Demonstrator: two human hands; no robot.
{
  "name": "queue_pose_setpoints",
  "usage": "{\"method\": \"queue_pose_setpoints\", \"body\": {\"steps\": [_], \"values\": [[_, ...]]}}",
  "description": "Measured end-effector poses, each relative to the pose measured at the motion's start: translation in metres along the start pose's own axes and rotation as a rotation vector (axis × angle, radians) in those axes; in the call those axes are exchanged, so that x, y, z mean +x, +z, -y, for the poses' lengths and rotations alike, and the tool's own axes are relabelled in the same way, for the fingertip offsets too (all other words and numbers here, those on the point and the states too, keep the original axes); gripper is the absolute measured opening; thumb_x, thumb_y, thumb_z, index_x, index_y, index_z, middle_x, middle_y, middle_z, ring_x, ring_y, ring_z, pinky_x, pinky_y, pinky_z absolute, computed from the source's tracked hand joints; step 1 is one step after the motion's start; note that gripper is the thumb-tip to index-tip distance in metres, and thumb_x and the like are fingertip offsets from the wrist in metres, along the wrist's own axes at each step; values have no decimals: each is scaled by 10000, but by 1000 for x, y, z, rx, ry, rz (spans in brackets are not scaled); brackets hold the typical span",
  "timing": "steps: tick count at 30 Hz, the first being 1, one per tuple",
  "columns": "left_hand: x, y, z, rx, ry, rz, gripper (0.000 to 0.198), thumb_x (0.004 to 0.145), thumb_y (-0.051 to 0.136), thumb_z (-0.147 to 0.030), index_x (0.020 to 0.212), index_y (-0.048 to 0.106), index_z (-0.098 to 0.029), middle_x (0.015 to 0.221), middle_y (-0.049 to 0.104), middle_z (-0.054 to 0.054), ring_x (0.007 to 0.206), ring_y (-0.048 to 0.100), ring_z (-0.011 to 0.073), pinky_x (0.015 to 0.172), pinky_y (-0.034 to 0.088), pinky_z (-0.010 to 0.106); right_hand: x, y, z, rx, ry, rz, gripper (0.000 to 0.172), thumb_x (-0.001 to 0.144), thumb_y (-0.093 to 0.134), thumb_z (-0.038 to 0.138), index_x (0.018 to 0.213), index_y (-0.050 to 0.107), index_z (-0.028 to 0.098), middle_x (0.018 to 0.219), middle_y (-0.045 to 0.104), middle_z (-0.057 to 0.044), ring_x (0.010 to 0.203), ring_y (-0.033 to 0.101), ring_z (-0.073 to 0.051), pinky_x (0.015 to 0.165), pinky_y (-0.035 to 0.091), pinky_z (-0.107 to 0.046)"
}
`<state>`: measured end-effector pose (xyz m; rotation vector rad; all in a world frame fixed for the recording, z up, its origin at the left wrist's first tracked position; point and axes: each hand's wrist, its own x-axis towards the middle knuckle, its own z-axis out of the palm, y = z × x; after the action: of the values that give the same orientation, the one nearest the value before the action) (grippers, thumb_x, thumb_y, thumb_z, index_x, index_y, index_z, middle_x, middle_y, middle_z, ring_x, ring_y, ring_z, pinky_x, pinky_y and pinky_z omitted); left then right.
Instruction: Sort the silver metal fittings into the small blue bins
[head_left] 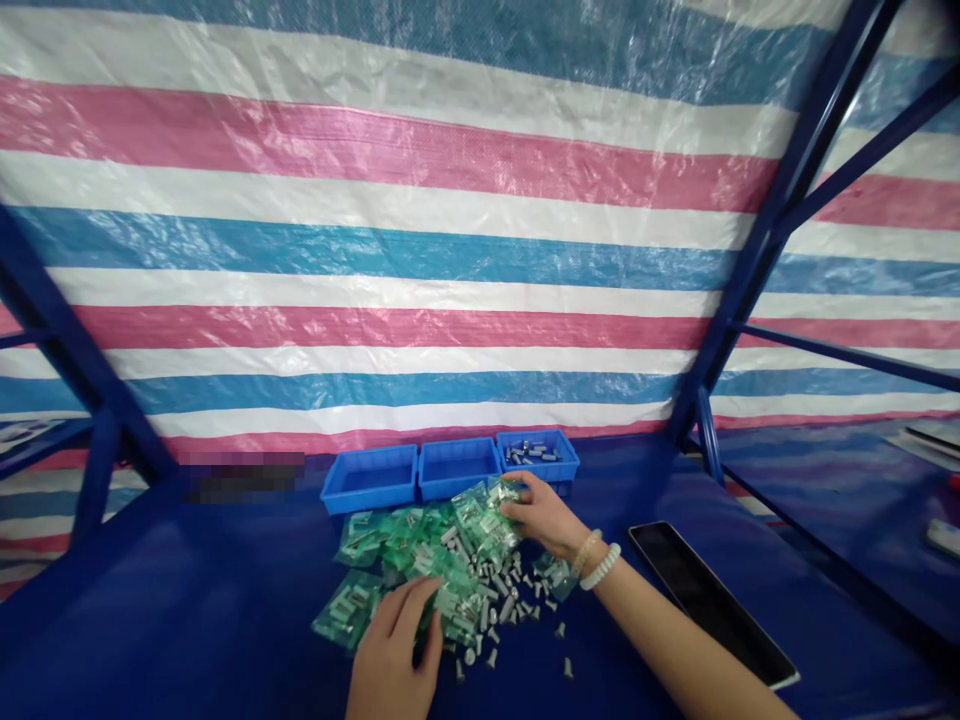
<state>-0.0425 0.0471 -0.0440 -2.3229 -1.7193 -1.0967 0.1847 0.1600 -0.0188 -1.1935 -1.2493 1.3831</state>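
Observation:
A heap of small clear green-tinted plastic bags [420,530] with metal parts inside lies in the middle of the blue table. My right hand [546,515], with two beaded bracelets at the wrist, pinches one plastic bag [487,510] at the heap's far right side. At the near side, my left hand [397,640] rests against the bags, its fingers curved and its thumb apart from them. Loose screws and short metal cylinders [506,600] are scattered between and right of the hands. Another plastic bag [349,608] lies to the left of my left hand.
Three blue trays stand in a row behind the heap: a left tray [324,492], a middle tray [459,492] and a right tray [574,462] with metal parts in it. A dark tablet-like slab [712,600] lies at right. Blue metal frame posts [750,270] and a striped tarp [420,260] stand behind.

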Motion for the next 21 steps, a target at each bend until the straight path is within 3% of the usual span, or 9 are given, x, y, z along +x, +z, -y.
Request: {"method": "queue_pose_setpoints", "body": {"steps": [7,13,17,21], "values": [[1,0,-4,-39,-17,38,308,929,480,-310,1139,701,-269,1081,745,93,935,731,269,714,629,340,-8,-54,9,-12,-7,-42,543,637,719,290,1134,527,187,603,493,105,506,471,-89,471,371,-204],[4,7,-9,-44,-51,72,378,866,576,-387,1213,660,-263,1100,731,99,1000,697,324,778,611,453,-13,-91,-2,-206,-17,-132,480,661,696,231,1114,556,163,533,462,122,445,457,-103,464,380,-230],[2,8,-7,-123,-91,82,344,897,546,-330,1222,651,-294,1095,717,85,978,699,290,741,609,387,-18,-96,-3,-366,-105,-263,376,749,650,239,1109,592,146,657,600,21,646,614,-205,674,503,-372],[3,2,-11,-270,-149,4,257,904,556,-336,1109,701,-284,1048,720,77,851,714,239,686,597,313,-39,-72,9,-468,-245,-338,344,831,610,265,1148,617,130,988,683,-136,983,629,-298,926,449,-465]]}}
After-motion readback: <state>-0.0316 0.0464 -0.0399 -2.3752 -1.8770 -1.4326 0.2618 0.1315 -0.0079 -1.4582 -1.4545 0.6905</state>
